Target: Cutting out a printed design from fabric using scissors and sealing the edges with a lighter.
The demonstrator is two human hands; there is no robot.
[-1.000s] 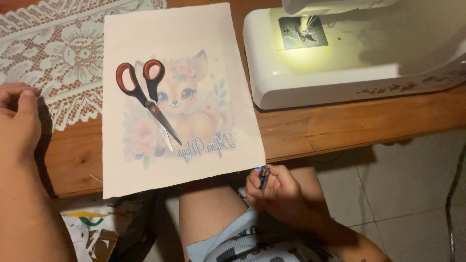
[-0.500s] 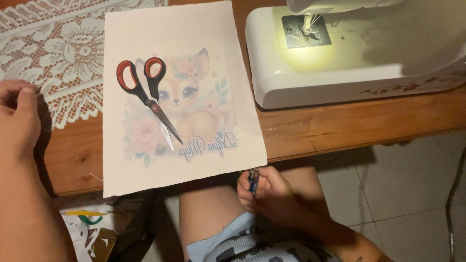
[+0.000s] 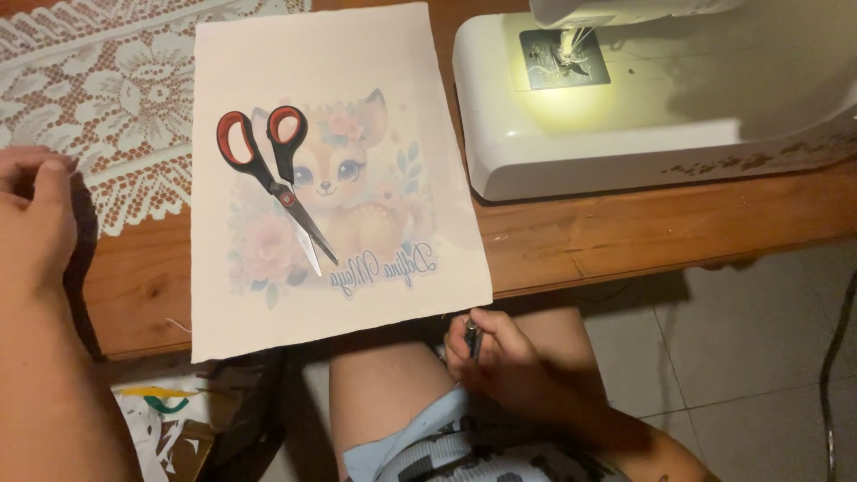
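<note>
Lower and leftward now, my right hand (image 3: 500,357) grips a small dark tool (image 3: 471,337) just under the printed fabric (image 3: 339,170) edge, so I'd steady that sheet using my loosely curled left hand (image 3: 36,219) on the counter (image 3: 625,236).

Right hand (image 3: 500,361) grips perhaps a pen (image 3: 471,337); scissors (image 3: 272,183) on fabric (image 3: 330,54).

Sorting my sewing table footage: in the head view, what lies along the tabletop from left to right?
Left hand → lace cloth → red-handled scissors on the printed fabric sheet → white sewing machine.
</note>
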